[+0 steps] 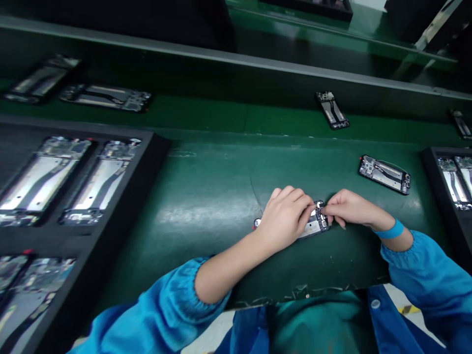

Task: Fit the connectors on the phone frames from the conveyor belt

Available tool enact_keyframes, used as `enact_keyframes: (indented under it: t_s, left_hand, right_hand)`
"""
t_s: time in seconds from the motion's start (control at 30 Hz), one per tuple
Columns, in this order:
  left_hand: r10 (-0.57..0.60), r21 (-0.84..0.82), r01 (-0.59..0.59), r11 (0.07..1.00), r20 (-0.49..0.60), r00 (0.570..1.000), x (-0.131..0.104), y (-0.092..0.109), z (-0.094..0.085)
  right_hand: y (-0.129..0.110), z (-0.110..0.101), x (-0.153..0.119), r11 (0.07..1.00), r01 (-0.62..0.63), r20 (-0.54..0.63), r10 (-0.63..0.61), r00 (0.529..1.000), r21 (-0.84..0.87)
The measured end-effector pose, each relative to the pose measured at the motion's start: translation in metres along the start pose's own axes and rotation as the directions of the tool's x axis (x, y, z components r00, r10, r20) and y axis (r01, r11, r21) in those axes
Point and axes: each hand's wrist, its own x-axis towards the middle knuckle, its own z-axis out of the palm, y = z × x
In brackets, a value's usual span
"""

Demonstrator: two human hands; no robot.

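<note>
An opened phone (312, 227) lies on the green mat in front of me, its inner metal plate and small board showing. My left hand (285, 216) rests across its middle, with bent fingers closed around its far edge, hiding much of it. At the phone's right end, my right hand (339, 207) has thumb and forefinger pinched together against the small parts there. Whatever those fingertips grip is too small and hidden to make out. A blue band (390, 230) circles my right wrist.
Another opened phone (385, 174) lies to the right on the mat, and one more (333, 110) sits farther back. Black foam trays (138, 172) (437, 182) with opened phones flank the mat. At the back left are two more phones (105, 97) (42, 78) beneath a grey-edged ledge (258, 60).
</note>
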Motion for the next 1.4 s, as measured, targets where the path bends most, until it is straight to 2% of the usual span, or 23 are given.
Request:
enact_keyframes:
  t_s: [0.17,0.47,0.7,0.83,1.07,1.23,1.4]
  left_hand:
    - [0.005,-0.003,-0.005,1.000,-0.019,1.000,-0.003,0.001,0.002]
    - [-0.014,-0.052,0.016,0.999,0.024,1.000,-0.005,0.003,0.000]
    - [-0.019,-0.029,0.020,0.999,0.033,0.999,-0.003,0.003,0.001]
    - [-0.026,-0.036,0.027,0.999,0.054,0.998,-0.002,0.004,-0.002]
    - [-0.129,-0.078,0.130,0.988,0.023,0.991,0.000,0.005,-0.003]
    - [-0.139,-0.105,0.145,0.984,0.059,0.989,0.001,0.004,-0.004]
    - [-0.092,-0.146,0.099,0.984,0.050,0.994,0.003,0.002,-0.006]
  right_hand:
    - [0.000,0.001,-0.001,0.999,-0.024,-0.012,0.024,1.000,0.022]
    - [-0.001,0.003,-0.003,0.996,-0.073,-0.018,0.074,0.997,0.044]
    - [-0.006,0.002,-0.004,0.989,-0.140,0.005,0.140,0.990,0.054]
    - [-0.010,0.002,-0.002,0.987,-0.162,-0.006,0.162,0.987,0.007]
    - [-0.024,-0.007,0.001,0.977,-0.093,0.012,0.097,0.995,-0.190]
    - [-0.024,-0.012,0.005,0.982,-0.077,0.013,0.080,0.997,-0.172]
    - [-0.025,-0.012,0.007,0.982,-0.077,0.035,0.084,0.996,-0.173]
